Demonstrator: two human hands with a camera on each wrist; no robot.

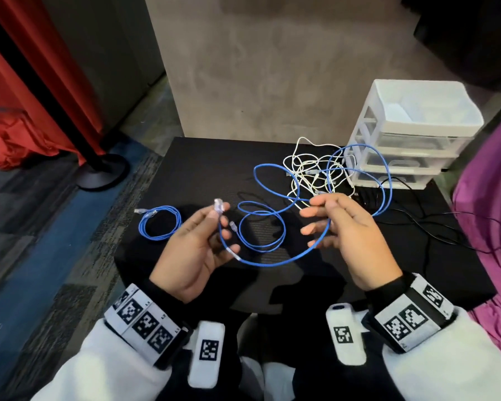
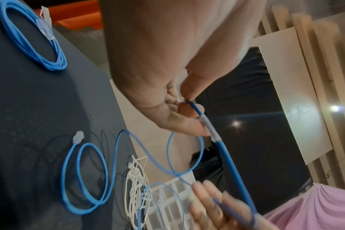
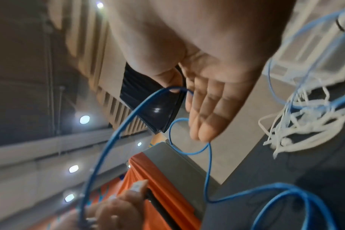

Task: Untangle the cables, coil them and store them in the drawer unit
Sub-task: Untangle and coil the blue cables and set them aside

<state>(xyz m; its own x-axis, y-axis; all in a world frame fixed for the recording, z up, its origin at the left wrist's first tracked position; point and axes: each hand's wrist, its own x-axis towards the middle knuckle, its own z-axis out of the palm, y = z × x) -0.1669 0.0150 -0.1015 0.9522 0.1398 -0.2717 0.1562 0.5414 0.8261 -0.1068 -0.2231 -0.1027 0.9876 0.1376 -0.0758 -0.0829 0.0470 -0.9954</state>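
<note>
My left hand (image 1: 219,215) pinches the clear connector (image 1: 219,204) of a blue cable (image 1: 272,262) between thumb and fingers, above the black table (image 1: 209,163). In the left wrist view the left hand (image 2: 187,101) grips the cable just behind that plug. The cable sags in an arc to my right hand (image 1: 315,209), whose fingers are straight. It runs through the crook of the right hand's (image 3: 187,99) thumb. Further blue loops (image 1: 261,230) lie on the table and reach into a white cable tangle (image 1: 310,172). A coiled blue cable (image 1: 159,221) lies at the left.
The white drawer unit (image 1: 417,131) stands at the table's back right, drawers shut, with a blue loop against it. Thin black cables (image 1: 417,221) trail on the right. A purple cloth (image 1: 489,198) is at the right edge, and a stanchion base (image 1: 102,172) stands on the floor at the left.
</note>
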